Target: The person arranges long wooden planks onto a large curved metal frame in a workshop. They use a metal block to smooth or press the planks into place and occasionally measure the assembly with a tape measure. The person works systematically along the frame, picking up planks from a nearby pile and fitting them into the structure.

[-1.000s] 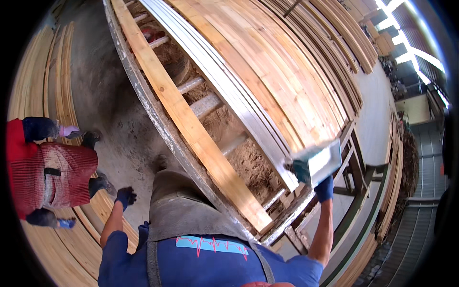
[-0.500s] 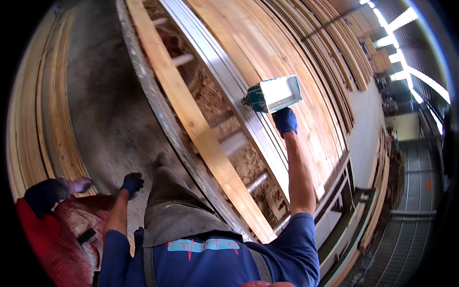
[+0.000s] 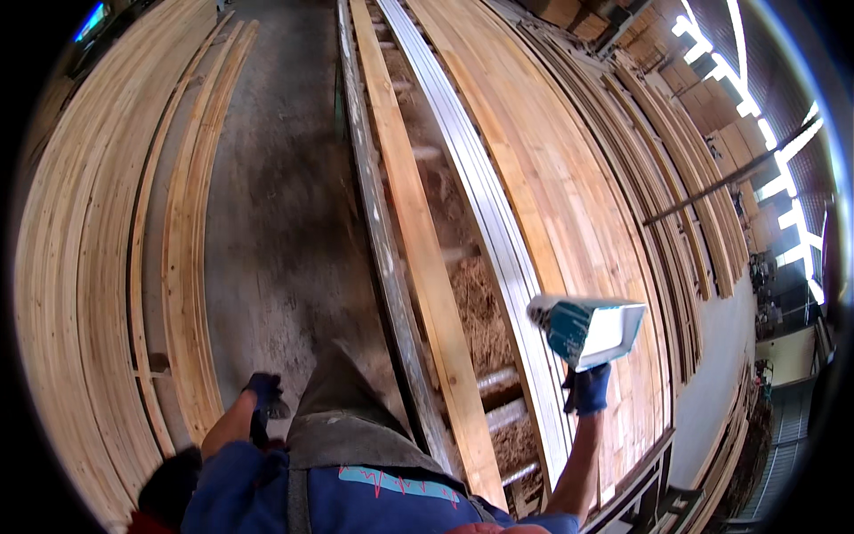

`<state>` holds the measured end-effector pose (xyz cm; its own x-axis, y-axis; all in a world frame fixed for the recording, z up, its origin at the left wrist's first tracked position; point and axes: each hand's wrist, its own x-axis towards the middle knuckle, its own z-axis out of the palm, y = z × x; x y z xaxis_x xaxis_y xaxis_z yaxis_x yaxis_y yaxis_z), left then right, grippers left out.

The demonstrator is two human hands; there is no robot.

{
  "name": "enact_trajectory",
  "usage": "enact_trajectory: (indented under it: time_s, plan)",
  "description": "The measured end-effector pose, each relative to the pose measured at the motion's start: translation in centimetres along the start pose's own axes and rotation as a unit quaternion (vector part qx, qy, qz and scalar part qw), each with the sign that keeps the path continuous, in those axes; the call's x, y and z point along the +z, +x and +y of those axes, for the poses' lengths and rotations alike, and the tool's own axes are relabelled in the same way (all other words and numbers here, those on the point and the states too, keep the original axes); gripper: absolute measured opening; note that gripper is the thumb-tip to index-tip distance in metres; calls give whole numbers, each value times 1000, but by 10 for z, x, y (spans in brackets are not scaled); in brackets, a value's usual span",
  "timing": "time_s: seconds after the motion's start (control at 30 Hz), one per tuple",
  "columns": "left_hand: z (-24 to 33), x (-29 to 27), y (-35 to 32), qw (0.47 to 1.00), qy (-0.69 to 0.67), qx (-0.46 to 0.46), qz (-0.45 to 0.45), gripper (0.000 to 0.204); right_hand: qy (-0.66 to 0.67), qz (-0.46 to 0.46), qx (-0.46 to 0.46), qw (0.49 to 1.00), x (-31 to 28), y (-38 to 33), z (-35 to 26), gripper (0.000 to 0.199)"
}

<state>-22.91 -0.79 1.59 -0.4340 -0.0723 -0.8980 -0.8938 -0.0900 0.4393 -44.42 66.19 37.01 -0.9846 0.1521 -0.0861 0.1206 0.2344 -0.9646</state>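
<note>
My right hand, in a dark blue glove, grips a teal, box-shaped container from its near side. The container is tilted, its white inside facing right and a dark, crusted narrow end pointing left. It is held over the pale wooden boards and the silvery metal strips along their left side. Also gloved, my left hand hangs low beside my grey apron, over the floor. Its fingers are loosely bent and apart, with nothing visible in them.
One loose plank lies along the frame, with rollers and wood shavings beside it. A worn metal rail edges the bench. Long timber stacks stand left, more boards right. Red clothing of another person shows lower left.
The view has swung, so the bench runs more upright in the picture. The container, still in my right hand, appears lower and farther right. The other person has mostly left the view.
</note>
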Motion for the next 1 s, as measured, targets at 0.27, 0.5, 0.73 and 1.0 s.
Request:
enact_trajectory:
  time_s: [0.27, 0.5, 0.73, 1.0]
  plan:
    - [93, -116, 15, 990, -67, -116, 39, 27, -25, 43, 34, 998, 157, 115, -55, 24]
    - [340, -208, 102, 993, -100, 18, 65, 23, -38, 33, 42, 998, 298, 267, -116, 25]
    - [577, -321, 154, 973, -81, 199, 88, 32, -7, -35, -21, 999, 440, 446, -151, 24]
    - [527, -475, 228, 901, -408, 112, 92, 22, 6, -66, -12, 998, 610, 678, -220, 29]
